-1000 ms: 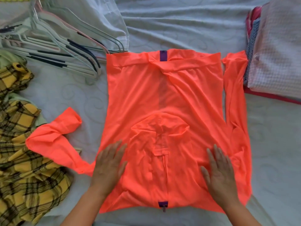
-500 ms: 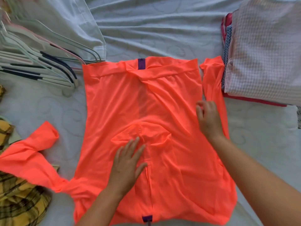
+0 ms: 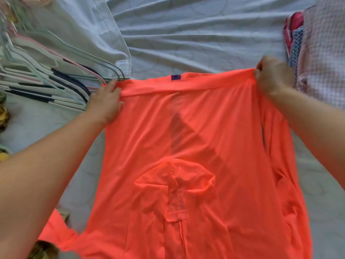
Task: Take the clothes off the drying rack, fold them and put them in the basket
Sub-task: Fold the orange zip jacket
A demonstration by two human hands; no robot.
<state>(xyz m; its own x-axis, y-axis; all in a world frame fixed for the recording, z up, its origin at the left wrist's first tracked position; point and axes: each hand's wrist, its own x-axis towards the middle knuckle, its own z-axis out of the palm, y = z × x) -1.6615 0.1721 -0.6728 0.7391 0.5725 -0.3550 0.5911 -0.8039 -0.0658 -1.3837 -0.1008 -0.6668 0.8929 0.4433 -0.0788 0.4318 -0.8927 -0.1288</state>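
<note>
Item: one orange garment (image 3: 186, 146), thin and slightly see-through, lay spread lengthwise on a pale grey bed sheet (image 3: 196, 34), its far hem drawn taut between both hands and its near end running out of view at the bottom. A small purple tag (image 3: 176, 77) sat at the middle of that far hem. A folded-in section showed through the cloth near the centre. Left hand (image 3: 106, 103): gripped the far left corner of the hem, thumb on top of the fabric, fingertips reaching the hem band just beside the hangers. Right hand (image 3: 272, 75): fingers curled, pinching the far right corner and holding it raised off the sheet. One sleeve trailed along the right edge; part of another showed at the lower left. Adjacent: a fanned pile of plastic hangers (image 3: 46, 81) at the left, touching the sheet; a white cloth (image 3: 84, 34) behind them; a stack of folded clothes (image 3: 321, 53) at the right, topped by a pale checked piece. A yellow patterned fabric (image 3: 43, 249) at the lower left was too blurred to identify.
</note>
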